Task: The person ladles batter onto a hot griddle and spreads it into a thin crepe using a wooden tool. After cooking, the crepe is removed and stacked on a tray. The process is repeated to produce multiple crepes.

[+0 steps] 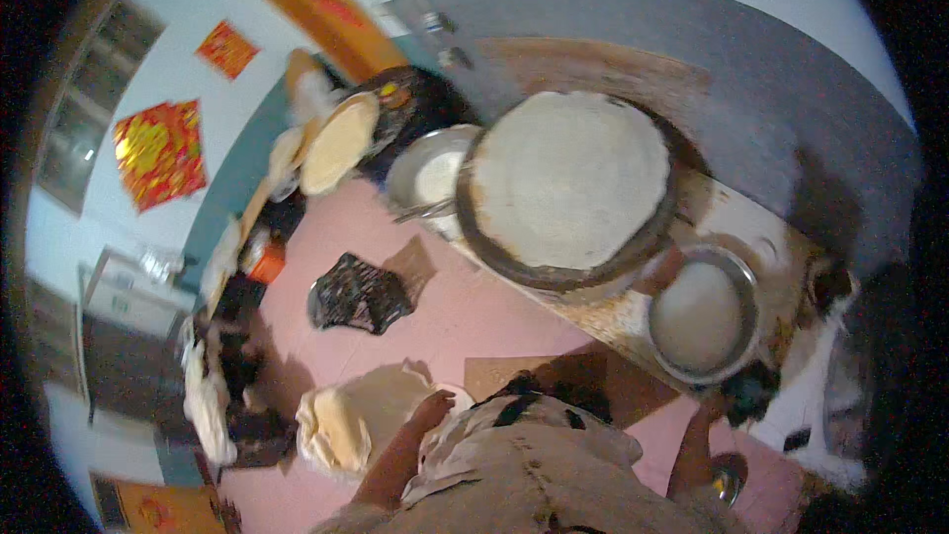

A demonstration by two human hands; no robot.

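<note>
My left hand is beside the front of my pale clothing; a large folded pale flatbread or sheet on a plastic-edged stack lies just beyond it. Blur hides whether its fingers grip anything. My right hand hangs near a dark object by the table corner, with its fingers unclear. Before me a wide round griddle carries a thin pale sheet of batter or flatbread. A metal basin of pale liquid stands right of the griddle, and a metal bowl with white contents stands left of it.
A low worktable holds the griddle. Round flatbread lies on a side surface at the left. A black plastic-covered thing and flat cardboard lie on the pink floor. An orange container stands farther left.
</note>
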